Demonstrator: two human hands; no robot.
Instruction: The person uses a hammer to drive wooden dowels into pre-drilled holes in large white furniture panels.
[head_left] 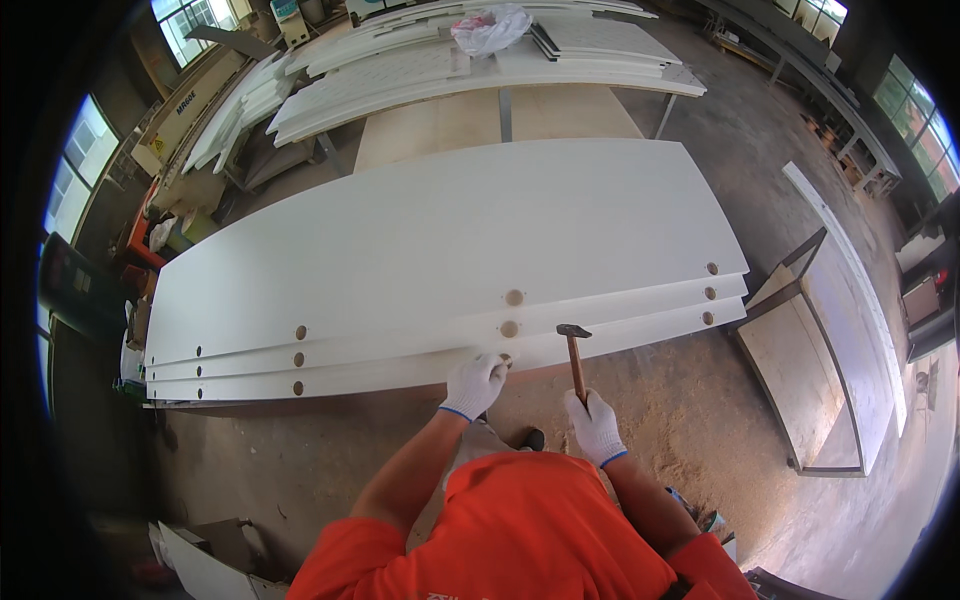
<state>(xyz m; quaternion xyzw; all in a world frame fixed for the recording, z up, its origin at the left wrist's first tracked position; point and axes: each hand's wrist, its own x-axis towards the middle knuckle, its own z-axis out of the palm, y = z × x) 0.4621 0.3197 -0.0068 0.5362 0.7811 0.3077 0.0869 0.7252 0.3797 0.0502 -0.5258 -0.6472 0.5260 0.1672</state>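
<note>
Left hand [475, 386]: fingertips at middle hole [506, 360] of front board [400, 377]; cannot tell if pinching anything.
Right hand [595, 427]: wrapped around hammer [577, 366] handle.
Hammer: likely head-heavy; grip low.
White boards [430, 240]: stepped stack ahead; probably heavy, stiff; hold both ends.

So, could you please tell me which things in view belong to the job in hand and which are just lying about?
In use:
hammer, gripped by the right hand
three stepped white panels with round holes; the left hand is at the nearest panel's edge

Seemingly just lying about:
white boards stacked behind
plastic bag on them
long white strip at right
</note>
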